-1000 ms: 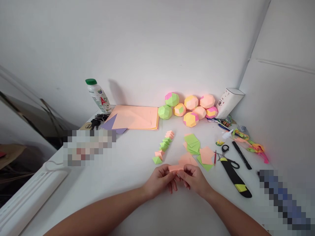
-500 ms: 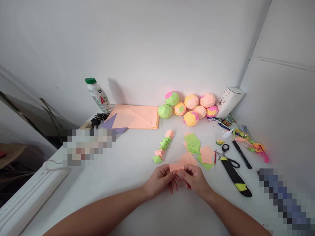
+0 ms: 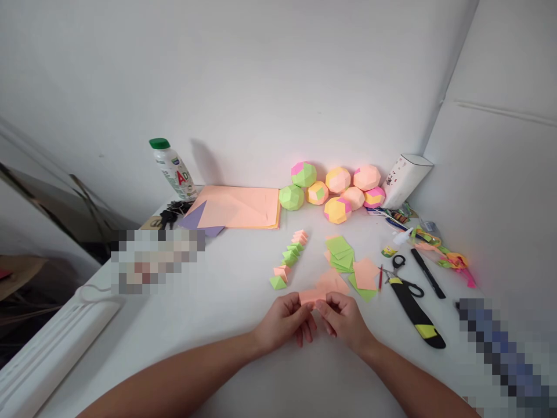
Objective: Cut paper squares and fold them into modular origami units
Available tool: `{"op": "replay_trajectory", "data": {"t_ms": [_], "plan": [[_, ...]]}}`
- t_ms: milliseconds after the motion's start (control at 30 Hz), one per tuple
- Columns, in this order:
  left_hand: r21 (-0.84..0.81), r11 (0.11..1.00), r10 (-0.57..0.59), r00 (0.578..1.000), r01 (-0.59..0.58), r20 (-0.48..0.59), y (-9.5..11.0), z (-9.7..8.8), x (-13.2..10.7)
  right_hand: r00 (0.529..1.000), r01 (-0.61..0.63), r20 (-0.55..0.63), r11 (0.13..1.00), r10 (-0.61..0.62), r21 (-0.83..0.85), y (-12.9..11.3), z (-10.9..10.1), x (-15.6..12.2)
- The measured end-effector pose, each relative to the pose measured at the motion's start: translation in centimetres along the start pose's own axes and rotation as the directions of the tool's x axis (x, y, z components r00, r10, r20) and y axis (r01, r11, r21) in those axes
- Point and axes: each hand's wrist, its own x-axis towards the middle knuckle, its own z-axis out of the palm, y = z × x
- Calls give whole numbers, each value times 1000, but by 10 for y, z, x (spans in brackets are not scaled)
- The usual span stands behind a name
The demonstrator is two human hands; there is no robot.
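Note:
My left hand [image 3: 285, 320] and my right hand [image 3: 343, 318] meet low on the white table [image 3: 209, 325], both pinching one small folded peach paper piece [image 3: 311, 296] between thumbs and fingers. Just beyond it lie loose peach paper squares [image 3: 364, 273] and green paper squares [image 3: 340, 253]. A row of small folded green and peach paper units [image 3: 289, 258] runs away from my left hand.
Several coloured paper balls [image 3: 337, 190] sit at the back wall beside a white box [image 3: 404, 180]. A stack of peach sheets [image 3: 237, 208], a green-capped bottle [image 3: 170, 168] and keys [image 3: 170, 212] lie back left. Scissors [image 3: 407, 277], a black knife [image 3: 415, 316] and pens [image 3: 426, 273] lie right.
Almost nothing differs; my fingers have shifted slightly on the peach paper piece, and the view has dipped a little.

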Motion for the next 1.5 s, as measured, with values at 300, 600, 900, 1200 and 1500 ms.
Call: {"op": "replay_trajectory", "data": {"t_ms": [300, 600, 900, 1200, 1500], "plan": [[-6, 1000, 12, 1000, -12, -3, -4, -1, 0, 999, -25, 46, 1000, 26, -14, -2, 0, 2], [122, 988, 88, 996, -91, 26, -12, -1, -3, 986, -136, 95, 990, 139, -33, -1, 0, 1], [117, 990, 71, 997, -73, 27, -11, 0, -3, 984, -147, 76, 975, 161, -168, -8, -7, 2], [-48, 997, 54, 998, -55, -21, -5, 0, 2, 996, -40, 73, 997, 45, -63, -12, -17, 7], [2, 997, 79, 995, -79, 69, -4, -1, 1, 994, -1, 107, 996, 11, -93, -7, -2, 2]]}}
